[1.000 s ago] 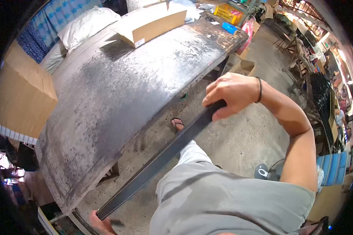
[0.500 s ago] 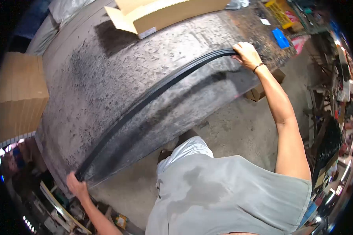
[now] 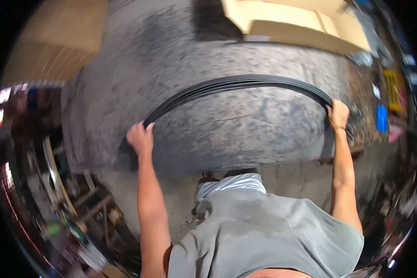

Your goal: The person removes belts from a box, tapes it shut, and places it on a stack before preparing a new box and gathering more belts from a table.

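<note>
A bundle of long, thin black strips [image 3: 238, 82] bows upward in an arc over the worn grey table. My left hand [image 3: 140, 136] is closed around the bundle's left end. At the opposite end, my right hand [image 3: 339, 115] grips the strips, and a few tips poke out below the wrist. The strips lie close together along the middle of the arc. Both arms reach forward over the near edge of the table [image 3: 208, 143].
An open cardboard box [image 3: 301, 34] sits at the table's back right, and a larger carton [image 3: 62, 41] at the left. A blue object [image 3: 381, 118] and a yellow crate [image 3: 393, 90] are on the right. Clutter stands on the floor at left.
The view has turned, so the table edge now runs level. My left hand has come up and closer to the right hand, and the strips bend into a tighter arc.
</note>
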Motion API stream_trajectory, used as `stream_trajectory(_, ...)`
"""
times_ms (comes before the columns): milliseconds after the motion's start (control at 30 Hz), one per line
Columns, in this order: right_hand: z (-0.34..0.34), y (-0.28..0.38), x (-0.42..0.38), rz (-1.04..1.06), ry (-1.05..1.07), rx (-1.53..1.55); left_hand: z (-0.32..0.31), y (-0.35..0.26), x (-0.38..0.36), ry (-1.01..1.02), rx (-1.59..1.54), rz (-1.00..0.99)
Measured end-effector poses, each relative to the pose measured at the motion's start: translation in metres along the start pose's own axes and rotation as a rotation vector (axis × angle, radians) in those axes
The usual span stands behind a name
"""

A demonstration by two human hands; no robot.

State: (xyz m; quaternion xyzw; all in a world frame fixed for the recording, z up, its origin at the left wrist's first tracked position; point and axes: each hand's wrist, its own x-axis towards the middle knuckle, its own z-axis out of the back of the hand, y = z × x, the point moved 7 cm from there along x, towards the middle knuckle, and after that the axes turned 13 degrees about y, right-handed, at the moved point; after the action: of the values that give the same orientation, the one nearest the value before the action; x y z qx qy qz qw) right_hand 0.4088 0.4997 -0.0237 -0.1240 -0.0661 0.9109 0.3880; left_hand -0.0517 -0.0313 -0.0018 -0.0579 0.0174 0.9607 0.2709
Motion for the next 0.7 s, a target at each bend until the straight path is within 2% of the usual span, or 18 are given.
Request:
stream_trajectory(33,-0.004,0.0,0.002,0.022,-0.06,-0.021,0.0,-0.003,0.003,0.005,0.011,-0.027)
stream_trajectory(67,-0.015,-0.001,0.009,-0.031,0.098,-0.036,-0.008,-0.005,0.005,0.229,0.034,0.05)
stream_trajectory(100,-0.013,0.001,0.01,-0.128,0.213,-0.096,-0.018,-0.001,-0.003,0.158,0.069,0.094)
stream_trajectory(167,-0.003,0.007,0.006,-0.201,0.162,-0.171,-0.013,0.0,-0.018,0.165,-0.086,0.226)
stream_trajectory(233,0.019,0.03,-0.002,-0.088,-0.124,-0.034,0.0,0.001,-0.052,-0.034,-0.282,0.116)
stream_trajectory(300,0.03,0.078,-0.017,-0.02,-0.286,0.118,0.003,0.005,-0.106,-0.045,-0.397,0.061)
stream_trajectory(367,0.015,0.143,-0.03,0.009,-0.209,0.147,-0.018,0.025,-0.175,-0.005,-0.492,0.083)
stream_trajectory(400,0.008,0.188,-0.038,-0.018,0.012,0.085,-0.043,0.042,-0.213,0.049,-0.564,0.111)
stream_trajectory(433,0.001,0.235,-0.051,-0.052,0.23,0.018,-0.069,0.061,-0.254,0.133,-0.685,0.217)
stream_trajectory(467,-0.009,0.274,-0.06,-0.069,0.172,0.1,-0.096,0.081,-0.3,0.262,-0.867,0.368)
stream_trajectory(500,-0.012,0.309,-0.067,-0.076,0.116,0.185,-0.146,0.108,-0.361,0.295,-0.911,0.511)
stream_trajectory(533,0.012,0.357,-0.077,0.008,0.147,0.19,-0.194,0.131,-0.432,0.406,-1.198,0.825)
stream_trajectory(567,0.034,0.409,-0.094,0.106,0.181,0.196,-0.195,0.15,-0.491,0.581,-1.063,1.079)
stream_trajectory(600,0.047,0.464,-0.112,0.332,0.144,0.183,-0.252,0.174,-0.575,0.428,-1.231,1.282)
stream_trajectory(667,0.067,0.564,-0.161,0.618,0.146,0.106,-0.297,0.201,-0.696,0.218,-1.064,1.422)
stream_trajectory(700,0.075,0.612,-0.192,0.745,0.153,0.046,-0.337,0.21,-0.758,0.375,-0.99,1.514)
